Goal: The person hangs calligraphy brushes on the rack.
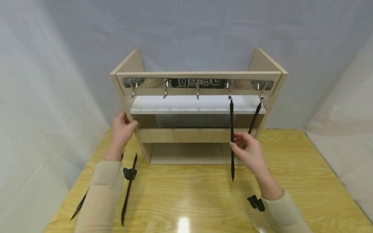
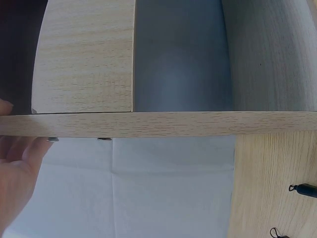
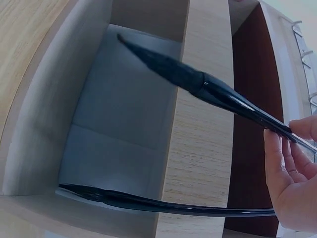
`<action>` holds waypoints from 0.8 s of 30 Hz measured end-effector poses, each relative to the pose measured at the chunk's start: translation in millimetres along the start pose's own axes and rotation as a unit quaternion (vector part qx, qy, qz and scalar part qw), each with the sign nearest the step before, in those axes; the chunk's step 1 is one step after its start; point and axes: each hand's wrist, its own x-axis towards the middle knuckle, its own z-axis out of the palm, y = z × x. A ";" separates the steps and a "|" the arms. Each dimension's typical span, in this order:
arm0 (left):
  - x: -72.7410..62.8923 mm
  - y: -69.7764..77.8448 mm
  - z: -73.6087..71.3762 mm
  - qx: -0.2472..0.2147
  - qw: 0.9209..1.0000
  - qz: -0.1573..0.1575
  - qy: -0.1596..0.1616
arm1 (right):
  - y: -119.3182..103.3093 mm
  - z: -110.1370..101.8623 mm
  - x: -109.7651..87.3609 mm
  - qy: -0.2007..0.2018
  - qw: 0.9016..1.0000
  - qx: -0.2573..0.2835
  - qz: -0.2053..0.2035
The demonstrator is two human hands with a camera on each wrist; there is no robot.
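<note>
My right hand (image 1: 247,150) pinches the handle of a black calligraphy brush (image 1: 231,123) between thumb and fingers. Its top loop is on the fourth hook from the left, and its dark bristle tip points down. Beside it, a second calligraphy brush (image 3: 133,202) hangs from the rightmost hook, partly hidden by the hand in the head view. My left hand (image 1: 122,127) grips the left side panel (image 2: 163,124) of a light wooden shelf (image 1: 186,136), thumb at the front edge and fingers round the outside.
Three hooks, among them the middle hook (image 1: 197,89), hold nothing on the shiny strip. Left of the shelf, a calligraphy brush (image 1: 127,194) lies on the wood-grain table (image 1: 186,191). Another brush (image 1: 79,207) lies partly under the left sleeve. Pale sheeting (image 1: 189,35) hangs behind.
</note>
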 end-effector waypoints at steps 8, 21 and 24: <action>-0.1 0.6 0.6 -0.001 1.000 -0.001 0.003 | 5.8 5.2 3.8 -0.004 1.000 -0.001 0.005; -1.0 5.3 -0.6 -0.002 1.000 -0.015 -0.012 | 12.5 21.5 19.1 0.011 0.999 0.049 0.015; -1.0 4.9 -0.9 -0.003 1.000 -0.011 -0.009 | 14.3 26.0 23.7 0.021 0.998 0.059 0.012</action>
